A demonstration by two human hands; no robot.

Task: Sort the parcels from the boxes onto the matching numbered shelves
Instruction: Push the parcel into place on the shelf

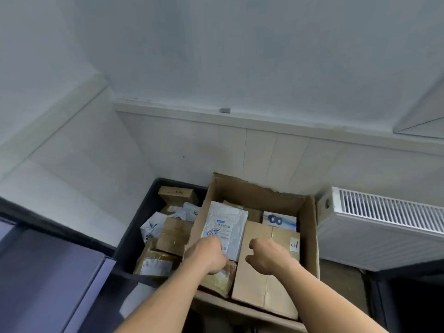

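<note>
White plastic mailer (pixel 225 224) lies flat on top of the other parcels in the left half of the cardboard box (pixel 310 236), its printed label facing up. A handwritten number is circled near its lower left corner but is too blurred to read surely. Just beside it on the right lies a brown carton (pixel 254 292) with a white tag (pixel 294 245) that looks like "01".

The likely trouble is a wrong shelf. If the mailer is lifted before its number is read clearly, it may go to the wrong place. The slick film could also slide out of a shallow pinch at one corner, or drag the padded envelope (pixel 219 282) beneath it up and over the box wall.

The left hand (pixel 209 255) sits on the near left corner of the mailer and covers that edge. Its fingers are hidden under the back of the hand, so whether the grip has closed on the film cannot be told. The right hand (pixel 266 257) hovers over the brown carton with its grip apart, fingers loosely curled round nothing and thumb clear of them; the mailer lies just to its left.

A black crate (pixel 129 243) touching the cardboard box on the left holds more parcels in a loose heap. A white radiator (pixel 384 224) stands against the wall on the right.
</note>
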